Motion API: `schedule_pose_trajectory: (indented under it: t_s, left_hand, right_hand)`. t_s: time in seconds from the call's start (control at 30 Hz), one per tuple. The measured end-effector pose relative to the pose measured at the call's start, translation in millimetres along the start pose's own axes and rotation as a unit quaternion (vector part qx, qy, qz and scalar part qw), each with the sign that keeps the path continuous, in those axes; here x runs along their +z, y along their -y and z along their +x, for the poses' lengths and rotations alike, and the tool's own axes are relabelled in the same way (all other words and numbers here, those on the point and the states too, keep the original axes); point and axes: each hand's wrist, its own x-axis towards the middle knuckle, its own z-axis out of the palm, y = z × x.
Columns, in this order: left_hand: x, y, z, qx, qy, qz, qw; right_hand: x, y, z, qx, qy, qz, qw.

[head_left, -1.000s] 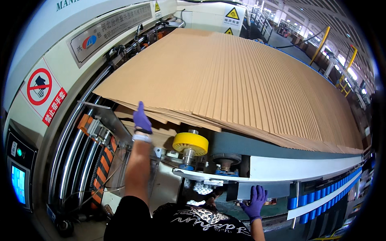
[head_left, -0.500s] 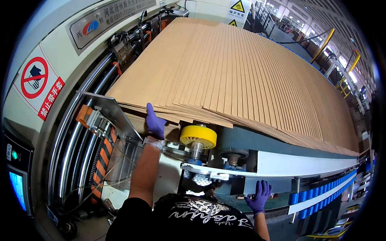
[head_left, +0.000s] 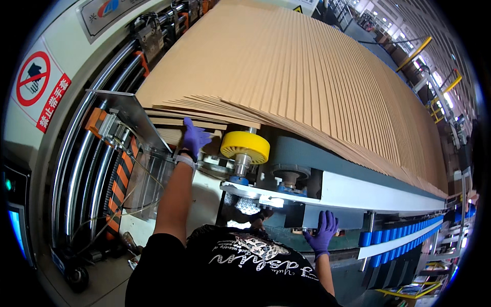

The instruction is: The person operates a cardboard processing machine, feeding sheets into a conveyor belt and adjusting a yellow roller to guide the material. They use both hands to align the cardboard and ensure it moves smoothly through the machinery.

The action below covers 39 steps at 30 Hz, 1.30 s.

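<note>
My left hand (head_left: pixel 194 138), in a purple glove, is near the front left corner of a long overlapping row of brown cardboard sheets (head_left: pixel 286 66). Its fingers are apart, beside the stacked sheet edges and left of a yellow wheel (head_left: pixel 245 147); nothing shows in its grip. Lower right, my right hand (head_left: pixel 322 233), also purple-gloved, has its fingers spread against a grey panel (head_left: pixel 340 217) below the white rail (head_left: pixel 378 201). The sheets lie fanned on a dark conveyor belt (head_left: pixel 294 153). Some sheets stick out unevenly above my left hand.
Left stand metal rollers (head_left: pixel 82 189), an upright metal plate (head_left: pixel 134 116) and an orange-and-black striped strip (head_left: pixel 119 192). A belt pulley (head_left: pixel 290 176) sits right of the yellow wheel. Blue rollers (head_left: pixel 396 240) line the lower right. A lit screen (head_left: pixel 16 233) is at the far left.
The view has shifted, so the machine and sheets sit higher and further left. My left hand's fingers have spread from a pointing shape. My right hand stays by the grey panel.
</note>
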Motion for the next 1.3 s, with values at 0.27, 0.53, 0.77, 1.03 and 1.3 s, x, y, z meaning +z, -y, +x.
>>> schedule_pose_trajectory:
  t_s: [0.27, 0.53, 0.77, 1.03, 1.3]
  left_hand:
    - [-85, 76, -14, 0.096, 0.065, -0.041, 0.992]
    - [76, 68, -174, 0.537, -0.076, 0.35, 0.764]
    - [90, 71, -185, 0.56, 0.029, 0.538, 0.63]
    - [89, 70, -187, 0.549, 0.048, 0.523, 0.651]
    - [87, 72, -186, 0.551, 0.049, 0.528, 0.644]
  right_hand:
    - [2, 2, 6, -0.013, -0.002, 0.004, 1.0]
    - [1, 1, 7, -0.013, 0.011, -0.001, 1.0]
    - [3, 2, 9, -0.035, -0.025, -0.005, 0.999]
    - [0, 8, 10, -0.018, -0.014, -0.008, 1.0]
    - [4, 3, 5, -0.027, -0.019, -0.004, 0.999]
